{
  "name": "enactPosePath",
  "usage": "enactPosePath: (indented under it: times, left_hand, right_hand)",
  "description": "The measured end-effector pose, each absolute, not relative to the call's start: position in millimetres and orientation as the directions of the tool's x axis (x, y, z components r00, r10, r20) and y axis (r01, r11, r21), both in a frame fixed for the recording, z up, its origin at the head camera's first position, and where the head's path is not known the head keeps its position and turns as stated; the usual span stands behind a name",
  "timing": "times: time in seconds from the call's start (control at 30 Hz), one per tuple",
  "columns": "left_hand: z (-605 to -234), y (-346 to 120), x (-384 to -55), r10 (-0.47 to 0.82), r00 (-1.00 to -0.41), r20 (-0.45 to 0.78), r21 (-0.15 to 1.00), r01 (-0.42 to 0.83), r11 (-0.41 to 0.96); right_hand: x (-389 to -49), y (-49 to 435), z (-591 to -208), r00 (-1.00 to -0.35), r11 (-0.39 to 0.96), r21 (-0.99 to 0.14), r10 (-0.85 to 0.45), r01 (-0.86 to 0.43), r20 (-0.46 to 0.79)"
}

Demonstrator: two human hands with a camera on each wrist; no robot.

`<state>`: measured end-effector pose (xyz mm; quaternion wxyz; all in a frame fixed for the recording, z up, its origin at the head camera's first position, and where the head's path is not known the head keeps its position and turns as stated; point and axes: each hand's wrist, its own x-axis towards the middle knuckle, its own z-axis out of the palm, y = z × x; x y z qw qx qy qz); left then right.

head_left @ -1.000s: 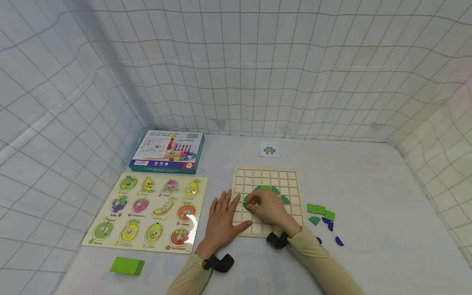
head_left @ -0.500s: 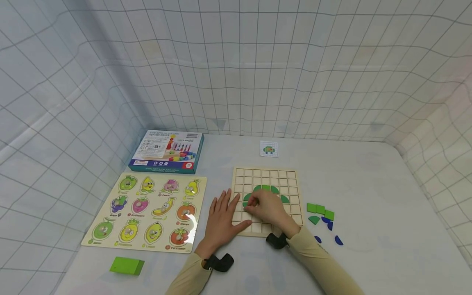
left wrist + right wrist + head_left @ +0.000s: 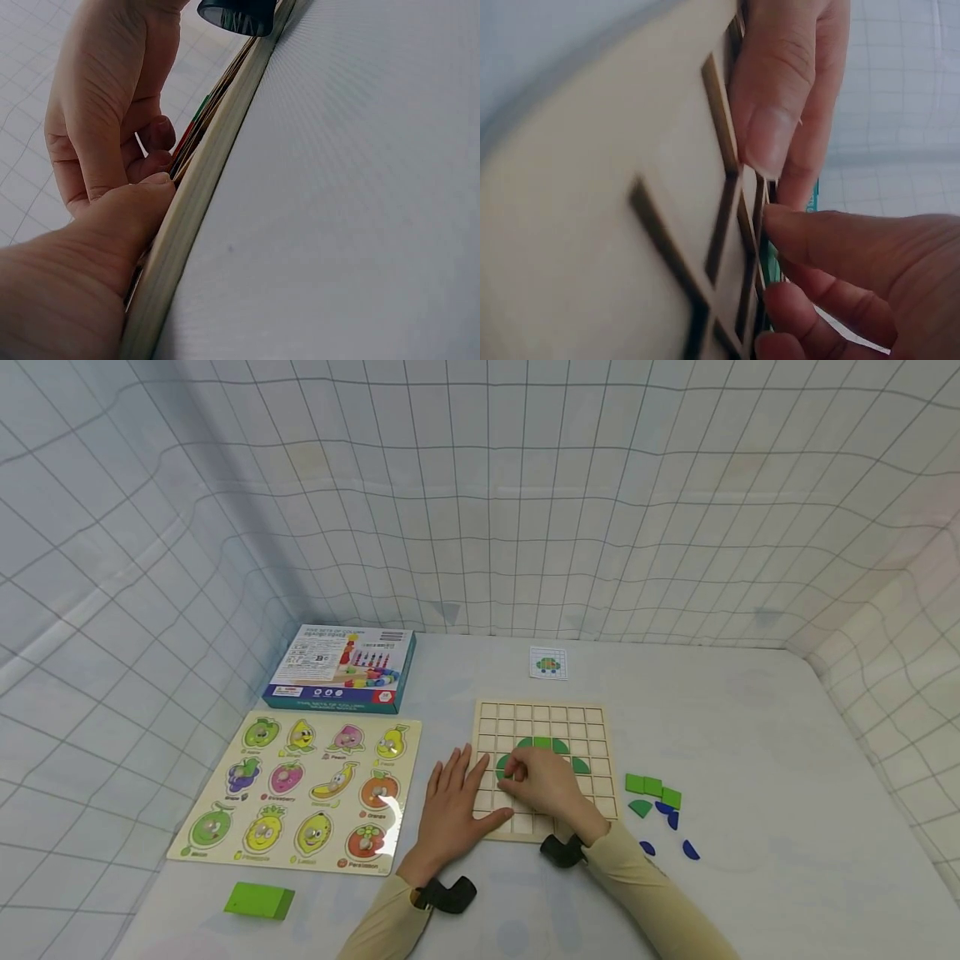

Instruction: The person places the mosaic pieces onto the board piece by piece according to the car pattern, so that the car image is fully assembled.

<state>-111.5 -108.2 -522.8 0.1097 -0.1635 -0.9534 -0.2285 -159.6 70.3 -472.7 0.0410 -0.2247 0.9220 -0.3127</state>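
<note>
We log left hand (image 3: 453, 810) spread on grid board (image 3: 522, 727); right hand (image 3: 547, 785) bent, fingertips narrowed beside half-hidden green piece (image 3: 503, 765); whether pinching, we cannot tell.

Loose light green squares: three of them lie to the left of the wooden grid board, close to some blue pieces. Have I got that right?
Not quite; the side is wrong. The head view shows the three loose light green squares to the right of the wooden grid board, close to some blue pieces.
</note>
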Motion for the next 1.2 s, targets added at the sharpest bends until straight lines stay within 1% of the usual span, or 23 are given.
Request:
enactPosePath:
  times: [0.37, 0.67, 0.87, 1.2]
  left_hand:
    - [-519.4, -107.7, -110.6, 0.260, -0.927, 0.272, 0.398, 0.354, 0.846]
    - [-518.1, -106.8, -110.1, 0.252, -0.935, 0.250, 0.401, 0.337, 0.852]
    - [-518.5, -106.8, -109.1, 0.252, -0.935, 0.249, 0.410, 0.337, 0.847]
    - [-519.1, -106.7, -109.8, 0.251, -0.936, 0.248, 0.414, 0.337, 0.846]
  right_hand:
    - [-153.3, 86.8, -465.6, -0.873, 0.715, -0.560, -0.487, -0.418, 0.029]
    - [-142.4, 119.7, -451.9, -0.863, 0.715, -0.539, -0.503, -0.446, 0.048]
    - [-146.7, 152.3, -441.7, -0.900, 0.739, -0.560, -0.434, -0.374, 0.028]
    - [-151.6, 204.6, -440.8, -0.953, 0.815, -0.517, -0.304, -0.263, 0.005]
